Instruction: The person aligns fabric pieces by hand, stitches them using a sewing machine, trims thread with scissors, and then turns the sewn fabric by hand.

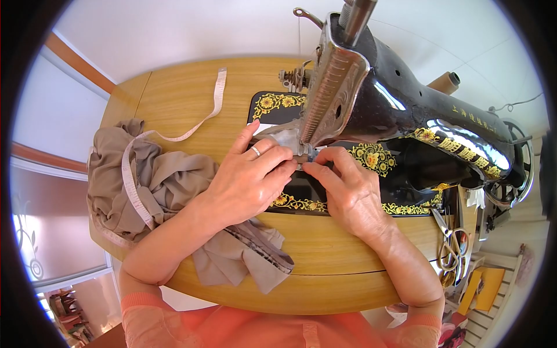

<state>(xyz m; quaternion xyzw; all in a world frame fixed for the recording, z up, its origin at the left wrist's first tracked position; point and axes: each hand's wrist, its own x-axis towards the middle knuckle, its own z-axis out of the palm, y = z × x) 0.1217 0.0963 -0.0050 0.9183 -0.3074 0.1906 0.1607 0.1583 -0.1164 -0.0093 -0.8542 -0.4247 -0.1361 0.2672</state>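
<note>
A black sewing machine (406,98) with gold floral patterns stands on the wooden table. Both hands meet at its needle area. My left hand (249,177), with a ring on one finger, has its thumb and forefinger pressed together on a small piece of fabric (300,158) below the presser foot. On the right side of the same piece, my right hand (348,188) is closed in a pinch. The fingertips nearly touch, and they hide part of the fabric. Brown-grey cloth (180,174) lies bunched under and beside my left forearm.
A white measuring tape (217,95) curls over the table (319,238) and the cloth. Scissors (447,246) lie at the table's right edge. The handwheel (522,168) is at the machine's right end, and a brown thread spool (444,83) stands behind the machine.
</note>
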